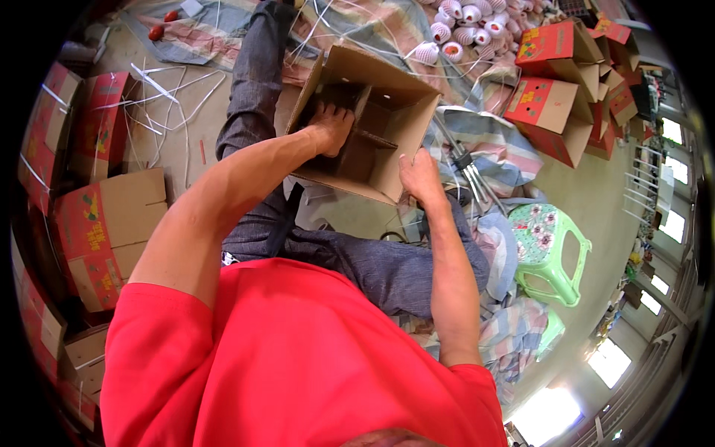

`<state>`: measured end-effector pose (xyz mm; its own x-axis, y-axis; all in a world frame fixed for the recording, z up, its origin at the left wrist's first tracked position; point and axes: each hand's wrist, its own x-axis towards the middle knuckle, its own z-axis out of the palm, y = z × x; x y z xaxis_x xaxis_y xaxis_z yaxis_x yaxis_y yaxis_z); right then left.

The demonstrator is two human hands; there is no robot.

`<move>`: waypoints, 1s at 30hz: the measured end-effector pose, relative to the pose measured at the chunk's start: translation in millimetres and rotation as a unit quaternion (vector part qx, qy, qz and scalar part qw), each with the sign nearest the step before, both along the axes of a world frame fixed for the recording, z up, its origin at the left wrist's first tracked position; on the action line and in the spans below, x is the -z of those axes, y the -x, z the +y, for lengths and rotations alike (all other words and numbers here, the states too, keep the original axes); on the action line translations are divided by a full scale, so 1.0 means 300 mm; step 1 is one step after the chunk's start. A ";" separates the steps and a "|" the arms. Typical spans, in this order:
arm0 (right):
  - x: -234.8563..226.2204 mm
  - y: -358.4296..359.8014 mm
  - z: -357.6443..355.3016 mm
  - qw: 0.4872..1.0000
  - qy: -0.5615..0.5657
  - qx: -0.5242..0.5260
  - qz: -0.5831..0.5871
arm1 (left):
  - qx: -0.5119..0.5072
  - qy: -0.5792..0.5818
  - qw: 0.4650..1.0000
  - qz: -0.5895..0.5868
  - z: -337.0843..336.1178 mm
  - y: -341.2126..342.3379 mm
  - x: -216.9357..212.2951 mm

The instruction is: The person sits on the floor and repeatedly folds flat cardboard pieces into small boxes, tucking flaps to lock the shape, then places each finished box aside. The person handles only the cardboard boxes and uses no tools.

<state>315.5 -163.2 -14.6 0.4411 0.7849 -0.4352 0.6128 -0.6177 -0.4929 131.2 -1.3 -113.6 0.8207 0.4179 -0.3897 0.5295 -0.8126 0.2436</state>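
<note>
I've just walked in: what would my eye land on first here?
The vivid red fabric shirt fills the lower middle. Just above it, the person's left hand is inside an open brown cardboard box with dividers, the right hand gripping its right side. At the top right sits a heap of round things in pale pink foam nets.

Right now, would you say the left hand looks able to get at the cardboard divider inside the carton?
Probably yes: the open carton leaves the divider exposed, close beside the left hand.

packing shed | red cartons point(112, 235) | foam-netted produce point(452, 51) | white straps point(162, 92) | wall windows point(609, 363)
</note>
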 end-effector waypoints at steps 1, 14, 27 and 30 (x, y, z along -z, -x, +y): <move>-0.002 0.016 -0.003 1.000 -0.008 -0.001 -0.004 | -0.019 0.012 1.000 -0.013 -0.015 0.022 0.017; -0.355 -0.059 0.004 0.990 -0.078 -0.090 -0.071 | -0.448 0.583 0.616 -0.282 -0.225 0.476 -0.395; -0.808 -0.490 -0.124 0.736 -0.579 0.339 -0.092 | -0.249 0.290 0.831 -0.404 -0.383 0.140 -0.641; -0.860 -0.598 -0.168 0.690 -0.588 0.405 -0.117 | -0.065 0.136 0.835 -0.530 -0.093 -0.388 -1.024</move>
<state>494.9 -213.5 243.5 0.8924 -0.0112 0.4512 0.4497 -0.0618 -0.8910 247.6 -29.2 193.6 0.7193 0.5450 0.4307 -0.0203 -0.6032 0.7973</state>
